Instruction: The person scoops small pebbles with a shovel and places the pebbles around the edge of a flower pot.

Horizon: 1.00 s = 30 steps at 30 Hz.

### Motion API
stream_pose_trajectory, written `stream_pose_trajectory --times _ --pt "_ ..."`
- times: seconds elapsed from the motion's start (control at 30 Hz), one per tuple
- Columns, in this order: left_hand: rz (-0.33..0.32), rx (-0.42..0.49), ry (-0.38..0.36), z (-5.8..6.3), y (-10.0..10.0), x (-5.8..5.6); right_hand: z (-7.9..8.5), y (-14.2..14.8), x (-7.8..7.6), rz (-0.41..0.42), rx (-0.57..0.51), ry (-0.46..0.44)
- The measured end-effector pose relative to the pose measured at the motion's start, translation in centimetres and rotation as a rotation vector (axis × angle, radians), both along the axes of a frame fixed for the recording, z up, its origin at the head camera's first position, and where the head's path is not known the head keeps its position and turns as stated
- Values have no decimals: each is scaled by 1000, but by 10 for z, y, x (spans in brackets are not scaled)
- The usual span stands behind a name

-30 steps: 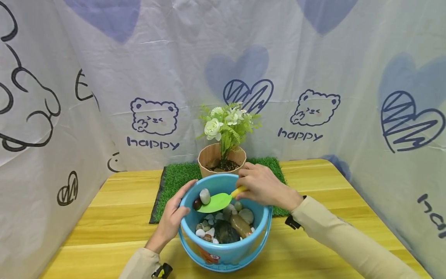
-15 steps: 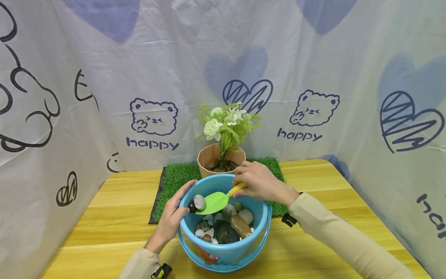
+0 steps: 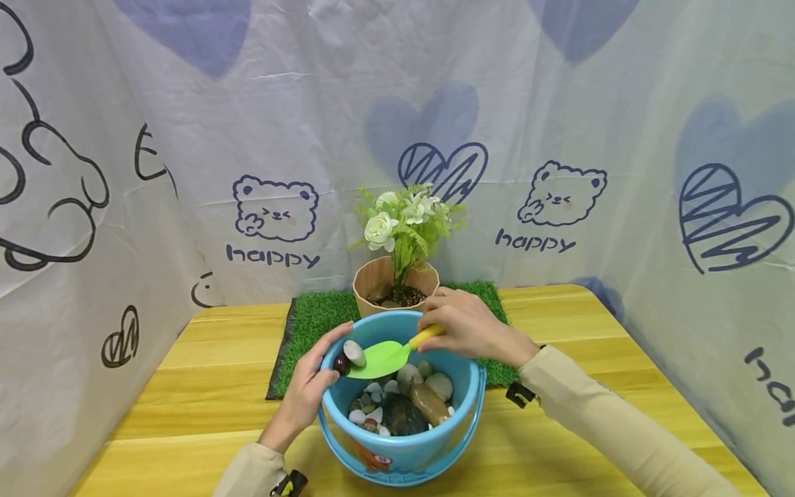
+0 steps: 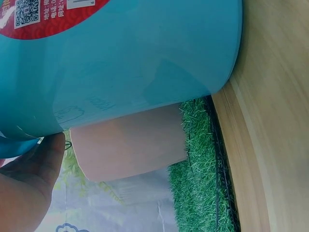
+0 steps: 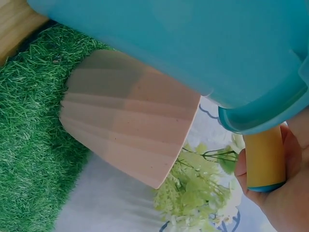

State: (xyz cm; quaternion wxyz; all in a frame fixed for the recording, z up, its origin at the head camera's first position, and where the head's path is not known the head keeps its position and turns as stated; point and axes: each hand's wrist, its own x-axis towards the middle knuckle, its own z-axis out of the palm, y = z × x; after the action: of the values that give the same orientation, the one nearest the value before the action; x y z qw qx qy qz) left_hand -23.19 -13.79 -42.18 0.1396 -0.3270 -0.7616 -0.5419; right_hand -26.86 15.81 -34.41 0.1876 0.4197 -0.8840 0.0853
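A blue bucket [image 3: 397, 452] stands on the wooden table, with several stones in its bottom. My left hand [image 3: 307, 386] grips its left rim, the thumb over the edge. In my right hand [image 3: 466, 328] is the yellow handle [image 5: 264, 159] of a toy shovel, whose green blade [image 3: 381, 359] reaches into the bucket. At the blade's tip, against the left inner wall, are a pale grey stone [image 3: 355, 353] and a dark red-brown stone [image 3: 341, 364]. Below the blade lie a big black stone [image 3: 404, 414] and a long brown stone [image 3: 428, 404].
Right behind the bucket is a pinkish-tan flowerpot [image 5: 130, 116] with white flowers [image 3: 380, 231] and dark soil. It stands on a green turf mat [image 4: 198, 193]. Printed cloth [image 3: 348, 90] encloses the table [image 3: 186, 414] at the back and sides.
The shovel's tip has shifted slightly left towards the bucket wall. The pale and red-brown stones have moved left with it, and the pale one has tilted. My left hand keeps its place.
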Motion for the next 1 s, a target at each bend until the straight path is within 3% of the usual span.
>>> stream_pose_trajectory --times 0.23,0.83,1.0 --pt "2 16 -14 1 0 -2 1 5 1 -40 -18 6" --pt "-1 14 -26 -1 1 -1 -2 6 1 -40 -19 23" --pt "8 3 -29 0 0 0 0 13 5 -32 -30 70"
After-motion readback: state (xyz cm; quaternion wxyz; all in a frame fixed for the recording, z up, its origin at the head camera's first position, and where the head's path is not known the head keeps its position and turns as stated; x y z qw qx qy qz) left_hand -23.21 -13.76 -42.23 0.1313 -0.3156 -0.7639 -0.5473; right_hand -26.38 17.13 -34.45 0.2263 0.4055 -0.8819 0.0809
